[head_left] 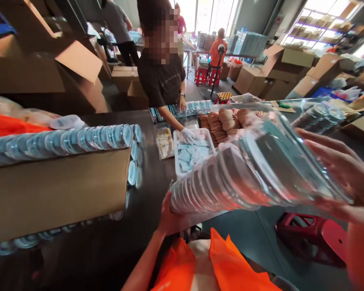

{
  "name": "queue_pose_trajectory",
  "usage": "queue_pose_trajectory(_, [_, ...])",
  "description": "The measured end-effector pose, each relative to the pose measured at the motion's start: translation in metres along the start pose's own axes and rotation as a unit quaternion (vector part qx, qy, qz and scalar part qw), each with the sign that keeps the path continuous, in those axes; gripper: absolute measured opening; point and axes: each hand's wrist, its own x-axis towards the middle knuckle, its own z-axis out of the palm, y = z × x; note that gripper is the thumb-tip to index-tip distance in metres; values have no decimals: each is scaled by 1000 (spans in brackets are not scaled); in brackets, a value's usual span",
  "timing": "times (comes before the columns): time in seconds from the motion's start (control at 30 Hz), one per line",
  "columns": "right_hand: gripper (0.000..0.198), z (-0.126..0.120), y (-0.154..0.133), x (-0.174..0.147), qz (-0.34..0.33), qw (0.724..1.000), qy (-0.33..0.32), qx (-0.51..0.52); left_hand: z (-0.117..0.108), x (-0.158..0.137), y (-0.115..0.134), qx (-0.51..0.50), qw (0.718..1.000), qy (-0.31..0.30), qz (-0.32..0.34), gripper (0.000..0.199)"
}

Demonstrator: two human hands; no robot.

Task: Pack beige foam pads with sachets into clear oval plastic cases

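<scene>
A long stack of clear round plastic containers (221, 182) is held sideways in front of me, tilted up toward the right. My left hand (171, 218) supports its narrow left end from below; the stack hides most of those fingers. My right hand (342, 169) grips the wide right end, fingers over the top and thumb beneath. Behind the stack stands a white plastic basket (176, 155) with small flat packets (192, 155) in it. A gloved hand (189, 136) of a co-worker reaches into this basket.
Stacks of thin tan discs (229, 121) lie beyond my stack. At left, rows of similar clear containers (63, 139) surround a cardboard panel (57, 190). A co-worker in a dark shirt (160, 81) stands across the table (153, 190). A dark red stool (315, 236) is low at right.
</scene>
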Motion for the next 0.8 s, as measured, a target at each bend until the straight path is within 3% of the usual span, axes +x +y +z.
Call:
queue_pose_trajectory(0.07, [70, 4, 31, -52, 133, 989, 63, 28, -23, -2, -6, 63, 997, -17, 28, 116])
queue_pose_trajectory(0.13, [70, 17, 67, -110, 223, 970, 100, 11, -48, -3, -8, 152, 983, -87, 51, 105])
queue_pose_trajectory(0.23, [79, 64, 126, -188, 335, 935, 109, 36, -69, 1, -3, 290, 935, -200, 35, 108])
queue_pose_trajectory(0.33, [92, 135, 186, -240, 422, 892, 111, 115, -60, 16, 11, 392, 880, -268, -9, 122])
queue_pose_trajectory(0.47, [99, 221, 259, -264, 527, 827, 46, 193, -34, 39, 31, 457, 835, -303, -43, 130])
queue_pose_trajectory(0.57, [96, 250, 304, -267, 533, 820, -6, 211, -25, 44, 38, 470, 830, -290, -70, 130])
queue_pose_trajectory(0.67, [93, 253, 338, -271, 505, 827, -48, 240, -23, 36, 36, 462, 844, -252, -106, 127])
queue_pose_trajectory(0.73, [92, 249, 354, -277, 489, 830, -61, 260, -22, 28, 31, 443, 873, -155, -137, 115])
queue_pose_trajectory(0.8, [93, 241, 367, -282, 493, 828, -45, 262, -21, 21, 23, 414, 891, 28, -184, 97])
